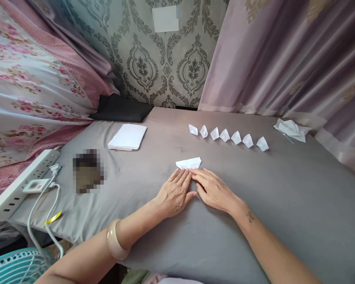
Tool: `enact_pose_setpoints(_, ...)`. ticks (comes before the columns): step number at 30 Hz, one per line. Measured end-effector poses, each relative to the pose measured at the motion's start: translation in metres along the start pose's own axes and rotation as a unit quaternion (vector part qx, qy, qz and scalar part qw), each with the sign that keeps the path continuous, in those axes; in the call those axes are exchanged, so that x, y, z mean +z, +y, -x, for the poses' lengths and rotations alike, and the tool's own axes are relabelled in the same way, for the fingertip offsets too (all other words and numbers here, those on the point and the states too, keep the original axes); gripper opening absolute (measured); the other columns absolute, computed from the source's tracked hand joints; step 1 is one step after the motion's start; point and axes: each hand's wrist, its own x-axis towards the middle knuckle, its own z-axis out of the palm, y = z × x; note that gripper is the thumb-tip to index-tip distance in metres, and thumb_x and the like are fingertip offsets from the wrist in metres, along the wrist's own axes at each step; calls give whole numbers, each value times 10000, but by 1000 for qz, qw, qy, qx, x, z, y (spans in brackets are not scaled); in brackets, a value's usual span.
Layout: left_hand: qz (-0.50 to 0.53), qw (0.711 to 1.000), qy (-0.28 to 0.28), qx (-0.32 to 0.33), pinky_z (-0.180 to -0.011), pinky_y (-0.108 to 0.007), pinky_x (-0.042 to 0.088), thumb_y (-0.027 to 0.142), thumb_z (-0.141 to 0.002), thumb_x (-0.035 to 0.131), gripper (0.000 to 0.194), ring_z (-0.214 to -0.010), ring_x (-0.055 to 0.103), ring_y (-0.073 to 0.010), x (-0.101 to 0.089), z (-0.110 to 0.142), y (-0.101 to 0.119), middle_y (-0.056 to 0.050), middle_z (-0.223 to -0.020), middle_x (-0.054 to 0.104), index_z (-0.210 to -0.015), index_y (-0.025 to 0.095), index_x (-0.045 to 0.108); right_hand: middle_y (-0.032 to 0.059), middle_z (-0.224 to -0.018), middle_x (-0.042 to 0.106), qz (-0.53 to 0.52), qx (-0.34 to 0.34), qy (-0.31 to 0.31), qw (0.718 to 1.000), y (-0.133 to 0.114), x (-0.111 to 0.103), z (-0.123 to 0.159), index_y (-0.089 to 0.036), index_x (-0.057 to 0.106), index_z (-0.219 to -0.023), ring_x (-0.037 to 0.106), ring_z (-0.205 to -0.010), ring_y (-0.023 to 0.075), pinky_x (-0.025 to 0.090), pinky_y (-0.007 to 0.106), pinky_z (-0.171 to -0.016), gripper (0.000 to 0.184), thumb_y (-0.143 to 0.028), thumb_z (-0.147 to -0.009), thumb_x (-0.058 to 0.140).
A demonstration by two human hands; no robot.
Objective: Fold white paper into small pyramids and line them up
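A piece of folded white paper (pixel 189 163) lies on the grey cloth-covered table (pixel 284 205), its far side slanting out beyond my fingers. My left hand (pixel 176 193) rests flat on its near edge, fingers stretched forward and thumb out to the right. Beside it, my right hand (pixel 215 191) reaches in with slightly bent fingers, the fingertips touching the paper's near right part. The fingers cover the lower part of the paper. Farther back stands a row of several small folded paper boats (pixel 225 135).
A stack of white paper sheets (pixel 127 137) sits back left, near a dark folded cloth (pixel 122 107). Crumpled white paper (pixel 292 129) lies at the far right. Along the left edge are a power strip (pixel 14 193) with cables and a blurred-out object (pixel 88 173). A turquoise fan (pixel 14 266) stands below.
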Motion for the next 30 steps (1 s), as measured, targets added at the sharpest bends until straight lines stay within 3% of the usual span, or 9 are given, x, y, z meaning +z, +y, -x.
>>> enact_pose_setpoints(7, 25, 999, -26, -18, -1173, -405, 238, 503, -984, 235, 631, -1405, 323, -242, -3, 0, -18, -144, -1501, 369, -1440, 81, 341, 71, -1362, 562, 4, -17, 23, 1000, 5, 4, 0, -205, 586, -1210, 528, -1250, 209, 390, 459, -1101, 409, -90, -856, 417)
enact_pose_setpoints(13, 0, 998, -10, -64, -1153, -415, 278, 468, -986, 285, 556, -1357, 407, -247, -4, -7, -39, -144, -1456, 447, -1378, 105, 438, 68, -1320, 595, 7, -23, 34, 999, 2, 1, -2, -204, 622, -1137, 569, -1191, 219, 415, 440, -1062, 353, -86, -862, 434)
enact_pose_setpoints(16, -4, 993, 7, -115, -1091, -420, 352, 376, -994, 307, 430, -1266, 503, -253, -6, -23, -46, -144, -1358, 551, -1235, 127, 562, 58, -1207, 663, 0, -24, 41, 999, 5, -3, -11, -212, 668, -1030, 618, -1081, 217, 455, 411, -981, 276, -109, -885, 456)
enact_pose_setpoints(18, 10, 989, -6, -149, -961, -397, 446, 358, -987, 329, 378, -1115, 588, -254, -8, -34, -47, -132, -1191, 638, -1035, 154, 643, 41, -1078, 707, -20, -28, 37, 999, 11, -4, -20, -224, 687, -955, 638, -980, 202, 472, 382, -912, 235, -143, -910, 470)
enact_pose_setpoints(20, 29, 984, -12, -177, -867, -384, 470, 385, -948, 431, 310, -1012, 595, -261, -7, -43, -48, -131, -1102, 637, -957, 160, 644, 27, -933, 715, -48, -39, 20, 998, 19, -4, -31, -232, 690, -931, 632, -869, 182, 480, 347, -828, 215, -170, -923, 484)
enact_pose_setpoints(22, 59, 978, 0, -202, -855, -377, 455, 412, -891, 536, 287, -995, 564, -263, -4, -49, -50, -123, -1101, 605, -1018, 169, 622, 26, -899, 694, -66, -23, 20, 997, 27, -2, -41, -239, 684, -944, 610, -842, 174, 474, 328, -795, 225, -154, -923, 476)
enact_pose_setpoints(25, 127, 962, 7, -241, -877, -377, 422, 459, -830, 613, 370, -1037, 519, -262, 1, -51, -55, -91, -1128, 571, -1105, 213, 587, 49, -1036, 645, -64, 25, 41, 997, 39, 1, -50, -239, 646, -1034, 572, -959, 204, 458, 353, -855, 185, -193, -880, 554)
enact_pose_setpoints(30, 205, 943, -25, -260, -877, -385, 382, 460, -800, 644, 336, -1036, 506, -254, -3, -51, -60, -61, -1081, 573, -1052, 242, 606, 68, -1149, 595, -63, 107, 53, 991, 52, 4, -53, -231, 580, -1182, 512, -1097, 236, 402, 393, -963, 302, -239, -882, 547)
